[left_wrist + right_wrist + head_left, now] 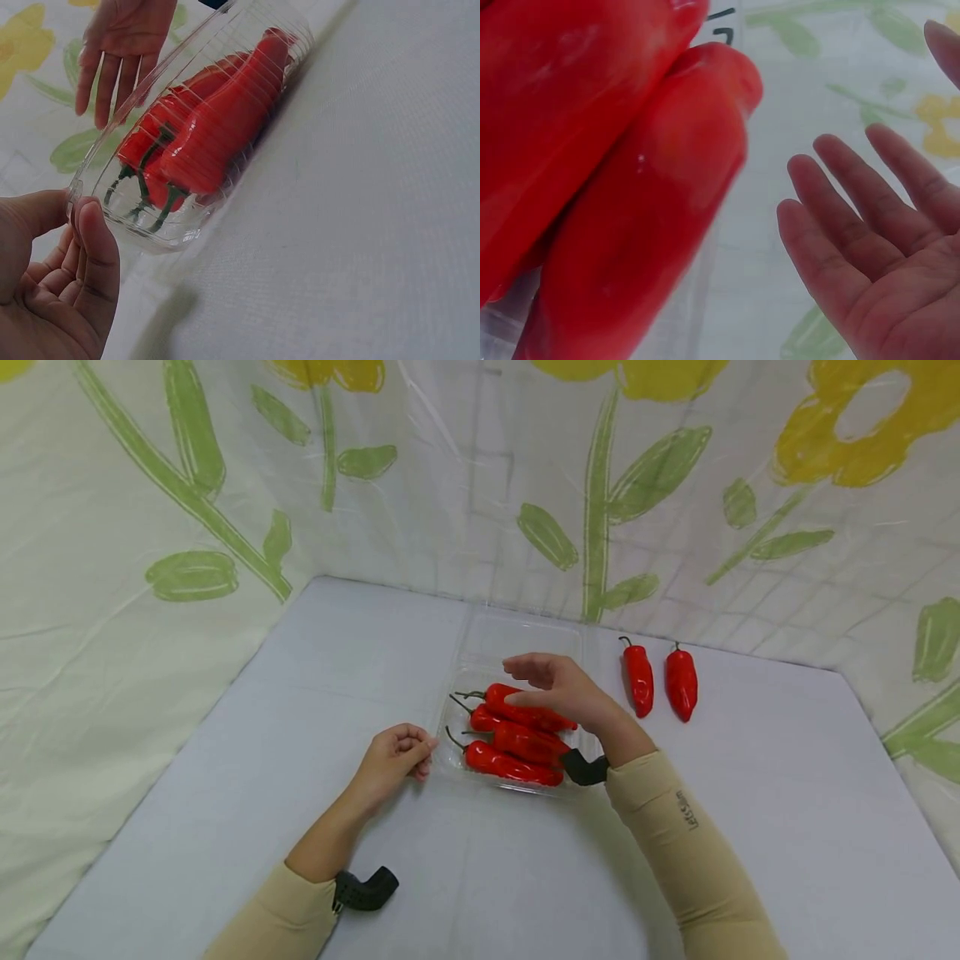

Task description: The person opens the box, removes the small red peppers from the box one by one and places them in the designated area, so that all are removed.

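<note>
The left hand [393, 756] pinches a clear plastic box [517, 787]; the right hand [558, 689], fingers extended and empty, hovers over long red peppers [512, 766] inside. Packing seems underway, probably calling next for the two loose red peppers [638, 681] farther right on the white table [360, 643].

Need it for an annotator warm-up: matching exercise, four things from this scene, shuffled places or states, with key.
1. left hand
2. right hand
3. two loose peppers
4. clear lid

A. above the boxed peppers, holding nothing
B. open, on the side toward the flowered sheet
C. pinching the rim of the container
D. on the table, right of the container in the head view

Pairs: 1-C, 2-A, 3-D, 4-B
</note>
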Available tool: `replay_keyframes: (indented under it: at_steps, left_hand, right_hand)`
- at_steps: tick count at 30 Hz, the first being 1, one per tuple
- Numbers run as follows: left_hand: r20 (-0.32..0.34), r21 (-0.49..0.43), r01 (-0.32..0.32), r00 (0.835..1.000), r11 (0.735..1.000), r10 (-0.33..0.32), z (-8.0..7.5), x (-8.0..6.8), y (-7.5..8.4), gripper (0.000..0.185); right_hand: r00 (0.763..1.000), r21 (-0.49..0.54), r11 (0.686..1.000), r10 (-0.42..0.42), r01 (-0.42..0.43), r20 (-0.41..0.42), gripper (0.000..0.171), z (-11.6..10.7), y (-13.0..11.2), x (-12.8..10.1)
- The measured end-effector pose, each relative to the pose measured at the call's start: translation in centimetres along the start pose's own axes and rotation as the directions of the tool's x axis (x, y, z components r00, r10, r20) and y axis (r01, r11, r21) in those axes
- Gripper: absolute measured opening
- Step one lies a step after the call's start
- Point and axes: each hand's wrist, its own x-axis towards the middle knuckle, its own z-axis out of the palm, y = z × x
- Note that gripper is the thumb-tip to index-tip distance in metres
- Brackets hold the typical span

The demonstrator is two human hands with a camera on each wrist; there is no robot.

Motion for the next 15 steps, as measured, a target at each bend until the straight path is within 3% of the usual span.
replay_keyframes:
  at_steps: [15]
  left_hand:
    - [0.009,-0.005,-0.003,1.0,1.0,0.003,-0.07,0.11,-0.02,0.018]
  right_hand:
    - [0.995,-0.092,0.992,0.09,-0.087,0.03,0.043,0.73,0.52,0.52]
